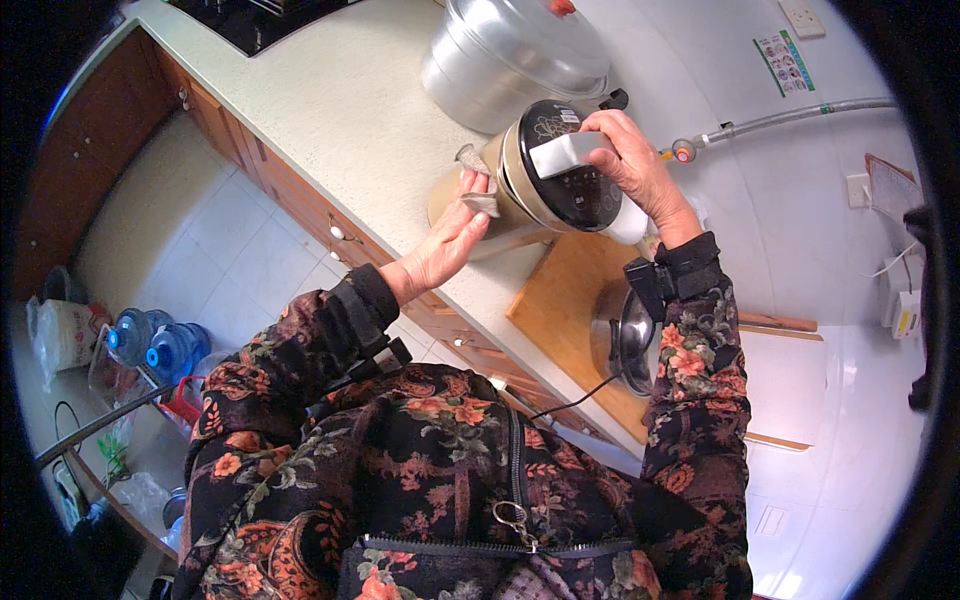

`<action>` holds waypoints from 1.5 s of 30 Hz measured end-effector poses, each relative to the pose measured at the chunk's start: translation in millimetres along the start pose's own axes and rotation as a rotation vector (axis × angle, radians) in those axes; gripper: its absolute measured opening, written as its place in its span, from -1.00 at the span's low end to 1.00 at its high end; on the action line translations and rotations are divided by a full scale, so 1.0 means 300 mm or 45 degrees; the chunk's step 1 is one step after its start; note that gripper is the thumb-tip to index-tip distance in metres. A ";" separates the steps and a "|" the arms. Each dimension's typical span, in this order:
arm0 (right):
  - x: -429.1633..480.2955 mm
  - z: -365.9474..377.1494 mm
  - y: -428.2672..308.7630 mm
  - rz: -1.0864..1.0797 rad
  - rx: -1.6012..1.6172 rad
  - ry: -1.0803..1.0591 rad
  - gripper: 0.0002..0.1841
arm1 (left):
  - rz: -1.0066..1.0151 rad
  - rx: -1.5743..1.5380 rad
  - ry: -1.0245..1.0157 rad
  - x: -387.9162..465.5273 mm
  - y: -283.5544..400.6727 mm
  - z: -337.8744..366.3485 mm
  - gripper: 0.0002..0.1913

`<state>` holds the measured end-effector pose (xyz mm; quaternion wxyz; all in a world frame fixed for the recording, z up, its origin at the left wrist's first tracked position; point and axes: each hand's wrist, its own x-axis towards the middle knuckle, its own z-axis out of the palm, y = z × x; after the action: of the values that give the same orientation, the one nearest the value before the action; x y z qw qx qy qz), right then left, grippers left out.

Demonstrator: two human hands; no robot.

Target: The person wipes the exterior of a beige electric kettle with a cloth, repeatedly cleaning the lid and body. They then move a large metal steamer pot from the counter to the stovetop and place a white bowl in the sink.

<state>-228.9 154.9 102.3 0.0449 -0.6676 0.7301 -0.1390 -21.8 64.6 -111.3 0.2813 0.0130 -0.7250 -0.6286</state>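
A kitchen appliance with a beige body [517, 232] and a black, patterned top [551, 191] stands tilted on or just over the pale countertop. My right hand [630, 161] grips a white block-like part [566, 152] at its top, probably the handle; where this part joins is partly hidden by my fingers. Against the side of the body, my left hand [450, 232] presses a grey-beige cloth [480, 201], with folds showing between and around the fingers. The appliance's underside cannot be seen.
Behind the appliance stands a large lidded aluminium pot [517, 60]. A wooden cutting board [555, 300] carries a steel bowl [636, 330] near my right forearm. A black cooktop [251, 22] is at upper left. A gas valve [683, 151] and pipe run along the wall.
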 end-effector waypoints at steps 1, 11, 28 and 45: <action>-0.002 0.001 -0.002 0.002 -0.007 0.003 -0.22 | -0.006 0.009 -0.006 0.000 0.012 0.003 -0.34; 0.032 0.037 -0.056 0.078 -0.118 0.155 -0.17 | -0.026 -0.104 0.055 0.077 -0.009 -0.030 -0.35; 0.032 0.083 -0.103 0.254 -0.239 0.358 -0.19 | 0.233 0.506 -0.040 0.004 0.137 -0.036 -0.18; 0.028 0.103 -0.099 0.234 -0.331 0.424 -0.23 | -0.265 -0.489 -0.043 0.195 -0.304 -0.081 -0.33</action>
<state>-193.3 140.2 81.5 -0.1502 -0.5662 0.7970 -0.1473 -91.2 1.6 -171.1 0.2003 0.0235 -0.5913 -0.7808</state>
